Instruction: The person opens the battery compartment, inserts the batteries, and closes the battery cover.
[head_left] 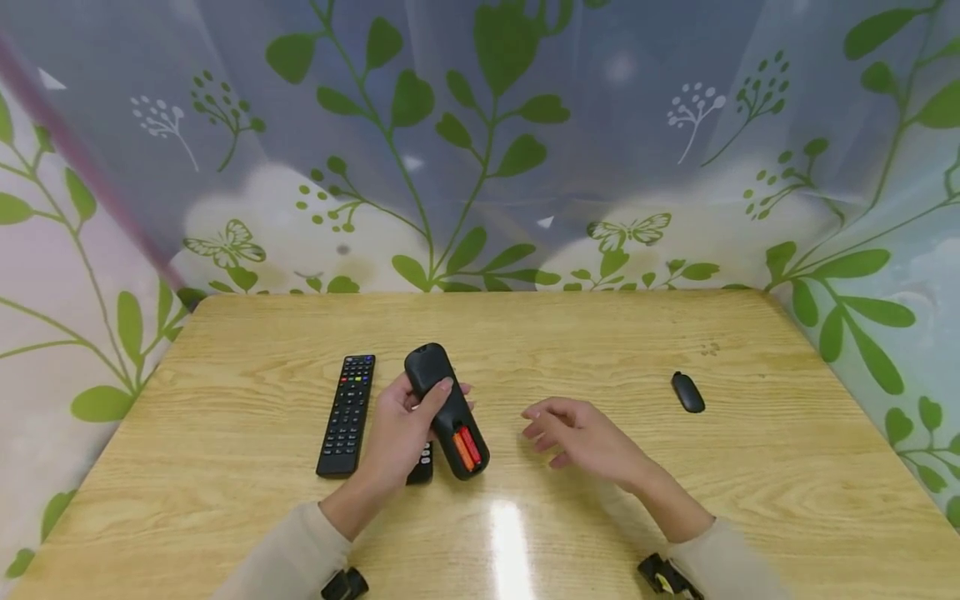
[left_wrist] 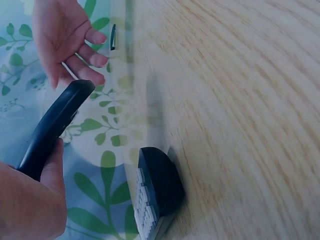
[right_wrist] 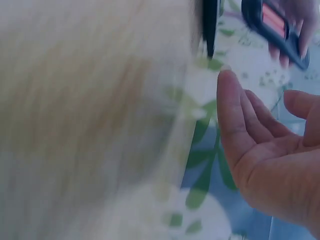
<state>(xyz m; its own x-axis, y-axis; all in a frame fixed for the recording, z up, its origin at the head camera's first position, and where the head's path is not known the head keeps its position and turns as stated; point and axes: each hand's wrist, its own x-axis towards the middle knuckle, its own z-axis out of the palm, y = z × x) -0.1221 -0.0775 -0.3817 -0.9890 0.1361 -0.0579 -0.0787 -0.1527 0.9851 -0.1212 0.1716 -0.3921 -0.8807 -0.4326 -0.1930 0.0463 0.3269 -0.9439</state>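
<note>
My left hand [head_left: 397,425] grips a black remote control [head_left: 442,392], thumb across its back. The back faces up, and its uncovered battery compartment shows two red-orange batteries [head_left: 467,448] side by side. In the left wrist view the same remote [left_wrist: 52,125] is tilted, raised off the table. My right hand [head_left: 585,437] hovers to the right of the remote, holding nothing, its fingers relaxed; the right wrist view shows the bare palm [right_wrist: 275,165]. Under my left hand lies another remote [head_left: 422,468], mostly hidden, with light buttons.
A long black remote with colored buttons [head_left: 348,417] lies face up left of my left hand. Farther right on the wooden table [head_left: 570,350] rests a small black oval cover [head_left: 687,392] with a tab. A leaf-patterned curtain [head_left: 480,167] hangs behind the table.
</note>
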